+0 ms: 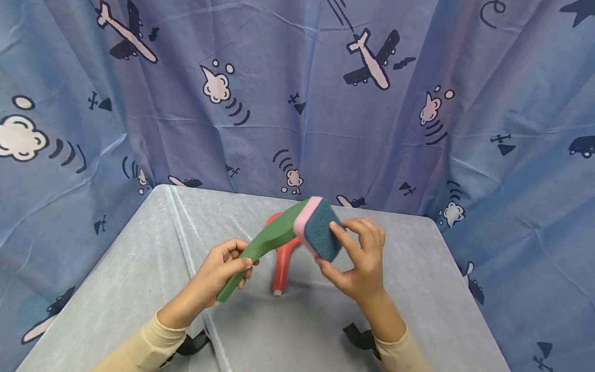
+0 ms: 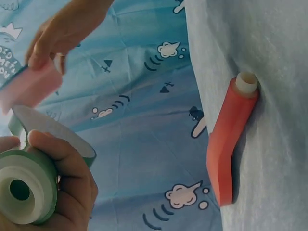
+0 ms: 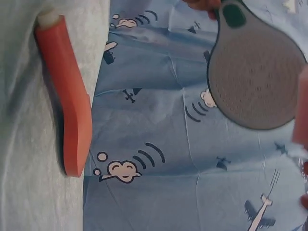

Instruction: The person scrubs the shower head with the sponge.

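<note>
My left hand [image 1: 218,268] grips the handle of a green shower head [image 1: 274,232], held tilted above the table with its head up to the right. The right wrist view shows its round grey face [image 3: 257,72] dotted with small holes. My right hand [image 1: 364,261] pinches a sponge [image 1: 323,230], pink with a blue-green scouring layer, between thumb and fingers. The sponge is close to the shower head's face; whether they touch I cannot tell. A red shower head [image 1: 281,266] lies on the table behind and below, partly hidden by the green one.
A pale grey cloth covers the table [image 1: 135,279], with a raised fold running down its left side. Behind and around it hangs a blue curtain [image 1: 260,134] printed with planes and clouds. Dark straps [image 1: 360,338] show near both wrists.
</note>
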`<control>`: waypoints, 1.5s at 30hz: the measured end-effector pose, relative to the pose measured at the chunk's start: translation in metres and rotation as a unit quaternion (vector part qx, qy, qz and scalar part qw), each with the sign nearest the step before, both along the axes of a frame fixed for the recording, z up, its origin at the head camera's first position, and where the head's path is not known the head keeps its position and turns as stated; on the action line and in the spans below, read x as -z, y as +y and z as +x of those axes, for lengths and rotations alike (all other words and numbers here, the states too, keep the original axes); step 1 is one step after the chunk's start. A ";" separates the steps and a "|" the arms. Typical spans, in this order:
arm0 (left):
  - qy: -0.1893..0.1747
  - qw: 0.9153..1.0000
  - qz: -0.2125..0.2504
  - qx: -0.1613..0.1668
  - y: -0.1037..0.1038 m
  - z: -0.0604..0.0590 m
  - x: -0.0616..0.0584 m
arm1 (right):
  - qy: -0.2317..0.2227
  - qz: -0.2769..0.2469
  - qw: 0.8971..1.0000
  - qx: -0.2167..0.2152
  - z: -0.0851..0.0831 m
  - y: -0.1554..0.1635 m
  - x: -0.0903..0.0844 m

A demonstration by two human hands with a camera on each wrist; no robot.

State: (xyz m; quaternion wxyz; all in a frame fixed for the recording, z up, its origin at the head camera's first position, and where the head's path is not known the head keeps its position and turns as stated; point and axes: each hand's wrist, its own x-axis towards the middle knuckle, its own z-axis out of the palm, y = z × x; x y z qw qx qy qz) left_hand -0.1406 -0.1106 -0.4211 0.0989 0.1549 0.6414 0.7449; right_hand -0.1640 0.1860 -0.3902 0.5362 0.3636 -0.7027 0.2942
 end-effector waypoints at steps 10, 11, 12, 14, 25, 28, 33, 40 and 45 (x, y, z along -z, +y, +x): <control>0.052 0.997 0.039 0.029 -0.008 -0.003 0.003 | 0.031 0.004 0.995 -0.092 0.007 -0.003 -0.009; 0.056 0.997 0.043 0.031 -0.009 -0.004 0.003 | 0.054 0.016 0.994 -0.090 0.007 -0.005 -0.010; 0.061 0.997 0.046 0.032 -0.009 -0.004 0.002 | 0.069 0.024 0.994 -0.085 0.007 -0.005 -0.012; 0.068 0.996 0.051 0.035 -0.010 -0.004 0.001 | 0.068 0.022 0.995 -0.073 0.005 -0.003 -0.013; 0.100 0.993 0.047 0.036 -0.015 -0.007 -0.002 | -0.039 -0.048 0.992 -0.110 0.005 0.006 -0.011; 0.110 0.993 0.042 0.020 -0.017 -0.008 -0.005 | 0.005 -0.038 0.989 -0.143 0.005 0.001 -0.015; 0.128 0.992 0.020 0.000 -0.017 -0.009 -0.007 | -0.022 -0.056 0.990 -0.130 0.002 0.000 -0.008; 0.192 0.977 -0.082 -0.032 -0.016 -0.009 -0.004 | -0.273 -0.153 0.939 -0.141 0.005 0.008 0.009; 0.266 0.947 -0.154 -0.098 -0.017 -0.011 -0.002 | -0.426 -0.211 0.864 -0.168 0.006 0.010 0.008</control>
